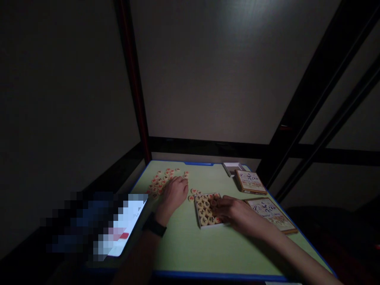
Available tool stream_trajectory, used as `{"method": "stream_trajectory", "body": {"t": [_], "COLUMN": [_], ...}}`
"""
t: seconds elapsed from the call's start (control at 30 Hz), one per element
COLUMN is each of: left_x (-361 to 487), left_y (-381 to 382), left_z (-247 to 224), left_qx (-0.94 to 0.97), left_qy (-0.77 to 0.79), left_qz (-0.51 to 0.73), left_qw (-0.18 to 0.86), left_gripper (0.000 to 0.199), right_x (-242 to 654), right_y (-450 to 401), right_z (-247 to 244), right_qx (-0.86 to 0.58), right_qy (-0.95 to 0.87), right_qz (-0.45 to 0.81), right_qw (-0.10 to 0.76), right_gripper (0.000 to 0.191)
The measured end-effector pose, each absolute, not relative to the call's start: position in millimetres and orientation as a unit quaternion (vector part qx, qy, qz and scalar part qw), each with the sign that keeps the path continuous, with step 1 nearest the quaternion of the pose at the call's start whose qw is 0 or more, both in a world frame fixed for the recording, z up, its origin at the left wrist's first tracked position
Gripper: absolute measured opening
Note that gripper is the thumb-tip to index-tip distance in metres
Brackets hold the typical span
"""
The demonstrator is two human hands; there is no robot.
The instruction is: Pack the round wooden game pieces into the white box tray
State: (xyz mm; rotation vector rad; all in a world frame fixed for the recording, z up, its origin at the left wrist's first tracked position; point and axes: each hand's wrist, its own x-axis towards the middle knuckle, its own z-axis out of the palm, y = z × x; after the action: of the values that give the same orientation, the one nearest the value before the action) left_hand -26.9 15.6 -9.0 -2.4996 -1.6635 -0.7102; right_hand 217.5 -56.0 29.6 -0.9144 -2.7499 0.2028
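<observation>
My left hand (176, 191), with a dark band (154, 225) on its wrist, rests low over the table beside a loose heap of round Chinese chess pieces (160, 183). Its fingers are curled down, and what they hold is hidden. A shallow white box (202, 226) stands at the middle, with rows of pieces (203, 211) lying face up in it. Over the box's right side is my right hand (234, 211), fingers drawn together and pointing down. Its fingertips are in shadow, so I cannot make out what is between them. A few loose pieces (191, 198) lie between the hands.
Two printed box lids or boxes (252, 181) lie at the right, the nearer one (271, 213) partly behind my right forearm. An open white tray (233, 168) sits at the far edge. A lit screen (126, 229) stands at the left. The green table (184, 249) has a blue rim.
</observation>
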Motion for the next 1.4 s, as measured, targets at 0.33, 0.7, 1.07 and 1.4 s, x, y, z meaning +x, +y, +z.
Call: {"method": "stream_trajectory", "body": {"t": [0.33,0.7,1.07,1.4], "left_x": [-12.7,11.6,33.7,42.5], "left_y": [6.2,-24.4,-66.3,-61.6], "left_z": [-12.4,-11.0,10.4,-5.5], "left_qx": [-0.827,-0.813,-0.819,-0.817], "left_qy": [-0.494,-0.213,-0.093,-0.092], "left_qz": [-0.262,-0.495,-0.526,-0.533], "left_qw": [0.058,0.221,0.209,0.201], "left_gripper": [0.022,0.017,0.040,0.033], "right_x": [179.4,55.3,116.9,80.5], "right_y": [27.2,156.6,110.2,75.1], "right_z": [50.3,28.9,44.1,21.9], "right_qx": [-0.336,-0.360,-0.291,-0.224], "right_qy": [-0.926,-0.930,-0.950,-0.973], "right_qz": [0.026,0.052,0.102,0.056], "right_qw": [0.171,0.058,0.050,0.016], "right_gripper": [0.021,0.025,0.027,0.022]}}
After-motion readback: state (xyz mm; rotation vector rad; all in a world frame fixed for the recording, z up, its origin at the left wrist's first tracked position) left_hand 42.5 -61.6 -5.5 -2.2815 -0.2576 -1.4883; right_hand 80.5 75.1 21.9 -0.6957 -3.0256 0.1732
